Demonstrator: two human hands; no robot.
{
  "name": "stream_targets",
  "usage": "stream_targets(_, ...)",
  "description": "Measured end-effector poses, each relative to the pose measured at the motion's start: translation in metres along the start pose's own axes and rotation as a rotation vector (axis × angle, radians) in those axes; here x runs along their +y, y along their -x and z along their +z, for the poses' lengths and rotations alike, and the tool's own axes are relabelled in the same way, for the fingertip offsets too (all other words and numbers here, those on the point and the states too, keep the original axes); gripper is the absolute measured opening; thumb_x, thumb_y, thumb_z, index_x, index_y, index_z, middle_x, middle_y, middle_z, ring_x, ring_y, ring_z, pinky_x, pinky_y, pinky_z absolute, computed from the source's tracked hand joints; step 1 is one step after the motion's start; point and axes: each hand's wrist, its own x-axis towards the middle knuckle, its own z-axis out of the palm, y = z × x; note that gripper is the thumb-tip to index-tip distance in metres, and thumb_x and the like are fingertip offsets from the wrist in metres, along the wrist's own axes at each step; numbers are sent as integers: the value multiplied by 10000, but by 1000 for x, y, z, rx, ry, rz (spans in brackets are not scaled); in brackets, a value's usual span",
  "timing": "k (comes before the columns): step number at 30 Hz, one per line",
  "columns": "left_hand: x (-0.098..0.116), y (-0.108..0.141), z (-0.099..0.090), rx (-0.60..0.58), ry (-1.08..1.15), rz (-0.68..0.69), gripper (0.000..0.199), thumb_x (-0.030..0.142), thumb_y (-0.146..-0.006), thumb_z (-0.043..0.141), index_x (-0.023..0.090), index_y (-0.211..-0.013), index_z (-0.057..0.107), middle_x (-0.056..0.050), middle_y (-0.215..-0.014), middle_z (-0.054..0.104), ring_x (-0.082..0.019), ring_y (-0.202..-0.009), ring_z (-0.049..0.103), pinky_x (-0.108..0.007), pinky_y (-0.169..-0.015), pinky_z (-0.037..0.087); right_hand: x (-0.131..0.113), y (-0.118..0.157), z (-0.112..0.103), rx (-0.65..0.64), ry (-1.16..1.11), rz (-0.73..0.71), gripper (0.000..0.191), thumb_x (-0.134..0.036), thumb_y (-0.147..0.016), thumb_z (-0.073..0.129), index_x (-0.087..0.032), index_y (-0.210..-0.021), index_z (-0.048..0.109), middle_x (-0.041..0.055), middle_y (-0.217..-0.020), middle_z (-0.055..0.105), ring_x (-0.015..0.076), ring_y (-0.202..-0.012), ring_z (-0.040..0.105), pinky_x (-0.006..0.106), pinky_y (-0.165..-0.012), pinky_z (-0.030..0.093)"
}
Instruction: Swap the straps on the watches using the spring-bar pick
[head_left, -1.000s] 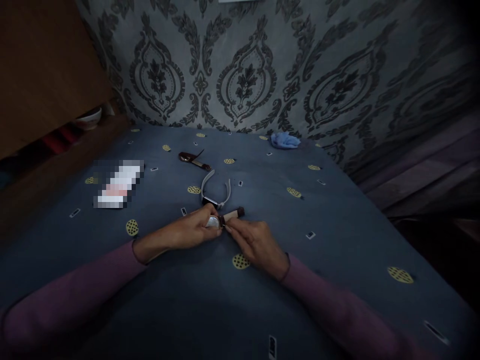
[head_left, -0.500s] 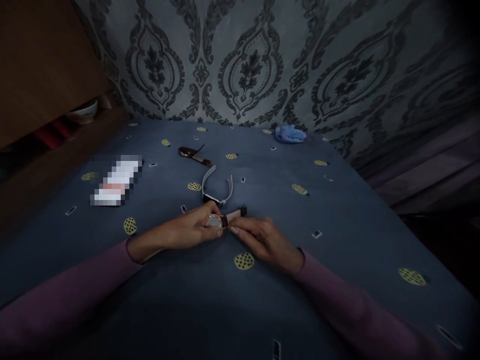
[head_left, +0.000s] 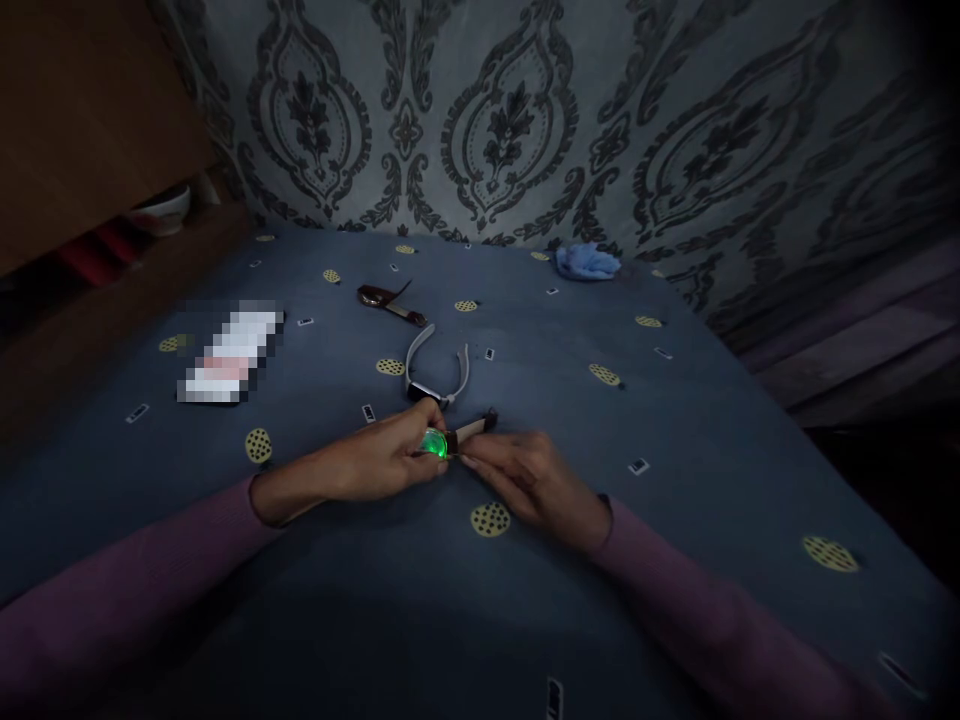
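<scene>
As green light shines from its round face, a green-lit watch is held low over a blue-covered bench, on the near side of a white-strapped watch. The person's left hand has its fingers clamped on the round case, thumb at the near edge. The right hand meets it from the opposite side, its fingers together at the strap beside the case; whether they pinch part of the watch or something small cannot be made out. The strap, brown with a beige inner face, angles up and away beyond the right fingers.

Both wrists emerge from purple sleeves. The white-strapped watch, its band standing in an open curve, sits just beyond the left fingers. Farther behind it and slightly left lies a brown-strapped watch, its strap spread open. Well to its left rests a pixelated oblong with a bright face. Beyond the white-strapped watch to the right, a crumpled blue cloth lies near the patterned wall. At far left beyond it, a bowl sits on a shelf near red items.
</scene>
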Motion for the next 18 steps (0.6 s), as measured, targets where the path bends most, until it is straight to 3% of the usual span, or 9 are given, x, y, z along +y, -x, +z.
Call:
stream_targets(6, 3, 0, 1, 16, -118, 0, 195, 288, -872, 539, 202, -1022, 450, 15, -789, 505, -184, -735, 519, -321, -634, 386, -3, 3, 7, 10, 313, -51, 357, -155, -1029, 365, -176, -728, 557, -10, -583, 564, 103, -480, 495, 236, -505, 343)
stream_targets(12, -1, 1, 6, 77, -170, 69, 114, 251, -904, 482, 219, -976, 400, -6, -837, 562, -218, -811, 587, -339, -691, 430, -6, 2, 12, 8, 278, 33, 306, -156, -1020, 374, -175, -785, 569, 7, -630, 632, 121, -535, 588, 232, -540, 379)
stream_targets(18, -4, 3, 8, 84, -180, 97, 115, 265, -916, 467, 232, -978, 376, -20, -877, 594, -234, -858, 615, -333, -703, 450, -16, 3, 15, -22, 486, 66, 275, -86, -994, 387, -165, -837, 598, 17, -646, 653, 132, -536, 582, 262, -524, 315)
